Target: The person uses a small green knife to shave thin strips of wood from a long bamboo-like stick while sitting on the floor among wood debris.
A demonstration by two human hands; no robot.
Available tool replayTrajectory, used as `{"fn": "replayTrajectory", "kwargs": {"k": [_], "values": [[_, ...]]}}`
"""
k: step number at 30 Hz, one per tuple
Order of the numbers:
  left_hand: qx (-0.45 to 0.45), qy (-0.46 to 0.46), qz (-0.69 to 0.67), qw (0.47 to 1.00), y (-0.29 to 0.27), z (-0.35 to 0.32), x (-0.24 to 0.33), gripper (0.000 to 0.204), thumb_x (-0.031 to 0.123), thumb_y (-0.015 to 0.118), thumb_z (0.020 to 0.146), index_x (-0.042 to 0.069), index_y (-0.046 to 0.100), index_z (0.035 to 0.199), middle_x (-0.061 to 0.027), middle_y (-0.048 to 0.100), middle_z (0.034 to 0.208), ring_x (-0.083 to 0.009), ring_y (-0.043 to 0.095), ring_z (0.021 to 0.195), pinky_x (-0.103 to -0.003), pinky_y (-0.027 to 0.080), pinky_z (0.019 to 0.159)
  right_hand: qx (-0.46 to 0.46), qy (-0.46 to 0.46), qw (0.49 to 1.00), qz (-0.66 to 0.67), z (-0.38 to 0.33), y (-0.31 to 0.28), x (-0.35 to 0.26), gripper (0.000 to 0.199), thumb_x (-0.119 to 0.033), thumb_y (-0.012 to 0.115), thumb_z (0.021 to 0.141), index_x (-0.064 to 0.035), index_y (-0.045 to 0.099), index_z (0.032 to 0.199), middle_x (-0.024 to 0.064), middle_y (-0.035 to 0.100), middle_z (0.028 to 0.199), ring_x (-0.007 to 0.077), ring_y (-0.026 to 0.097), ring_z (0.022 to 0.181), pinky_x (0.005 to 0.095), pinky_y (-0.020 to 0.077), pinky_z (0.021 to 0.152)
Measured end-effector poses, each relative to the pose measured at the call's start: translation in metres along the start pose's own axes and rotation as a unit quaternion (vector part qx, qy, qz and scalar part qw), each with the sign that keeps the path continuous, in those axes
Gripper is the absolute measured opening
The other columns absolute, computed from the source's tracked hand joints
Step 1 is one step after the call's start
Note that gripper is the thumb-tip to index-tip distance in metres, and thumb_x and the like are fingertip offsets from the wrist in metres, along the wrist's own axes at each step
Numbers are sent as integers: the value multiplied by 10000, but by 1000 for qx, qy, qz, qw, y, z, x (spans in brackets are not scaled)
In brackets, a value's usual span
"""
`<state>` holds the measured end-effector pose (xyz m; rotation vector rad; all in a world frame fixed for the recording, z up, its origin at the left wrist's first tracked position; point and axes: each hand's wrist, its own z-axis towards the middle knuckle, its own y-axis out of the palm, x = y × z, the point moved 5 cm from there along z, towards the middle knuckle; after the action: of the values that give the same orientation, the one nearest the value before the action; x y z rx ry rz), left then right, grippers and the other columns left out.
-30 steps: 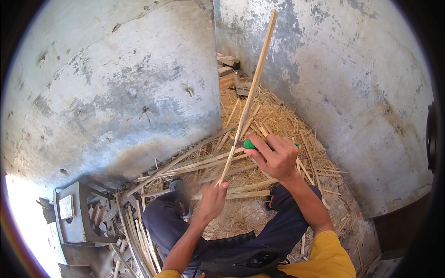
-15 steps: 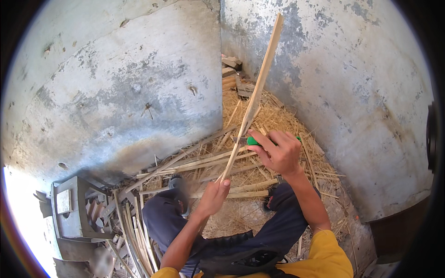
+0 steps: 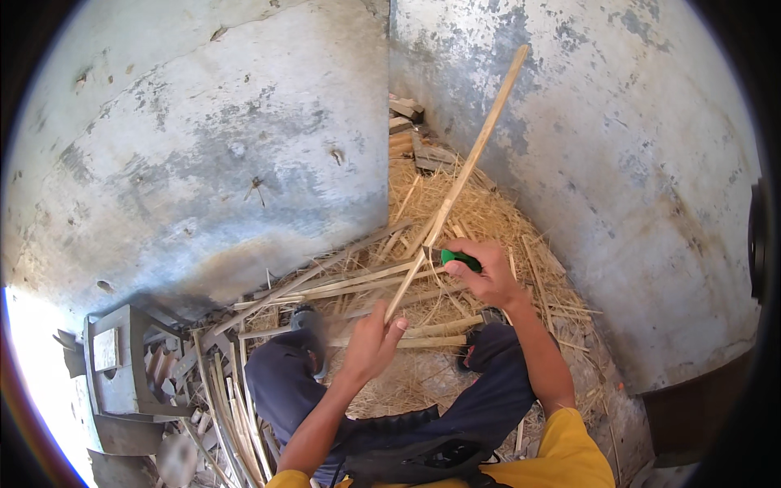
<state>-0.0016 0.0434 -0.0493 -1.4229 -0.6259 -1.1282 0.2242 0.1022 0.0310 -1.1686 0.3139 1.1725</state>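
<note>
The left hand (image 3: 373, 340) is closed around the lower end of a long pale bamboo strip (image 3: 464, 175), which rises at a slant away from the person toward the corner where two stained concrete walls (image 3: 203, 163) meet, its far tip up against the right-hand wall. The right hand (image 3: 482, 272) is wrapped tight around a green-handled tool (image 3: 460, 259), most likely a knife, pressed against the strip just above the left hand; the blade itself is too hidden to tell how it sits. The two hands are near each other on the same piece, so the chief risk, as I judge it, is the edge slipping down the grain and running into the left fingers, or skating off the strip toward the knees in dark trousers (image 3: 285, 382) directly below. The strip is thin and long, so it could also flex, twist in the grip or split unevenly and throw splinters. The floor is covered with straw-like shavings (image 3: 488, 215) and cut slats (image 3: 358, 281), with more sticks bundled at the lower left (image 3: 232, 407) beside a grey block (image 3: 118, 366); a shifting foot could slide on that loose litter and jolt the cut
</note>
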Motion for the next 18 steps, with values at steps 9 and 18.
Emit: {"fn": "replayTrajectory", "kwargs": {"k": [9,18], "values": [[-2,82,-75,994,-7,-3,-8,523,541,515,1011,25,441,971,-103,457,699,-266,453,612,-400,383,616,-36,126,925,357,-12,36,15,395,-356,690,1000,13,704,1140,45,687,793,126,488,594,289,434,577],[65,2,-9,998,-19,-2,-8,391,361,397,1128,1,454,986,-158,487,668,-293,494,597,-424,417,610,1,100,992,-79,0,-14,14,390,-398,700,973,-18,717,1064,38,636,741,138,561,621,305,439,577]]}}
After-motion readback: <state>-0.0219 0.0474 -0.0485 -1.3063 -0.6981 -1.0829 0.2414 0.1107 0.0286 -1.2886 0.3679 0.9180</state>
